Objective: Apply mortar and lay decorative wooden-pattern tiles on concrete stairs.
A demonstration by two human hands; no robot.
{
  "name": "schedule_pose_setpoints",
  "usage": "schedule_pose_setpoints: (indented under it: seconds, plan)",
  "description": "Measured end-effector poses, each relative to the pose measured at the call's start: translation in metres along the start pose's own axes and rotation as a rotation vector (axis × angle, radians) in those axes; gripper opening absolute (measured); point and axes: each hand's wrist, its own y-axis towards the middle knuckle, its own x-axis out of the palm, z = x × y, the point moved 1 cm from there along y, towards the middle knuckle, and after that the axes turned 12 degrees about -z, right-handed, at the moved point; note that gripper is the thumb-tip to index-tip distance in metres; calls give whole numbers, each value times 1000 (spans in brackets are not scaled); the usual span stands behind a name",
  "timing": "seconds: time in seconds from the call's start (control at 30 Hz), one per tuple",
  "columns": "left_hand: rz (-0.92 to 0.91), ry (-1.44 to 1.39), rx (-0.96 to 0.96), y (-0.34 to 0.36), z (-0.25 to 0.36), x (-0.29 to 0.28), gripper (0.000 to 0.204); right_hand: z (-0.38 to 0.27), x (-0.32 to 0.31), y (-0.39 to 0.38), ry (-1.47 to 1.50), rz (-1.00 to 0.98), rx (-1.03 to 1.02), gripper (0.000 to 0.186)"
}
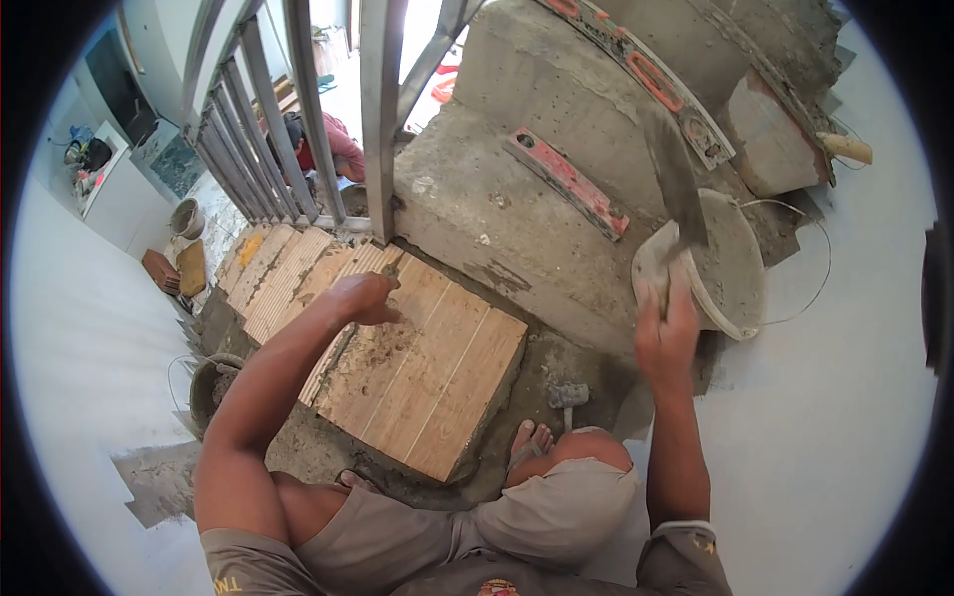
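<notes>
My left hand (366, 298) is over the wood-look tiles (427, 368) of a stair step, fingers partly stretched and apart. Nothing shows in it, and grey mortar smears mark the tiles beside it. With my right hand (667, 338) raised at the right, I grip a trowel (678, 184); its long grey blade points away from me and is blurred. The handle is mostly hidden by my fingers. Just behind that hand, a pale mortar-coated bucket (735, 283) with a wire handle leans on the steps.
A red spirit level (568, 186) lies on the bare concrete step; a longer level (651, 79) lies higher up. A mallet (568, 395) stands near my foot. Metal railing (378, 119) borders the stairs. Another bucket (211, 387) sits at left. A person (338, 149) crouches below, beyond the railing.
</notes>
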Motion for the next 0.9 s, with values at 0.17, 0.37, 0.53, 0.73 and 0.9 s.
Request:
schedule_pose_setpoints:
  seconds: [0.17,0.37,0.53,0.73,0.9]
  plan:
    - [-18,10,29,0,14,-2,79,15,95,82,-207,-785,278,39]
    - [84,35,131,-14,34,-13,76,14,97,91,-159,-408,146,43]
    - [-14,40,50,-19,35,-15,75,-16,99,100,-12,-174,73,46]
    - [19,64,69,0,30,-12,74,21,146,84,-214,-557,143,46]
    - [19,-19,-16,-15,12,-20,74,7,132,85,-119,-326,99,47]
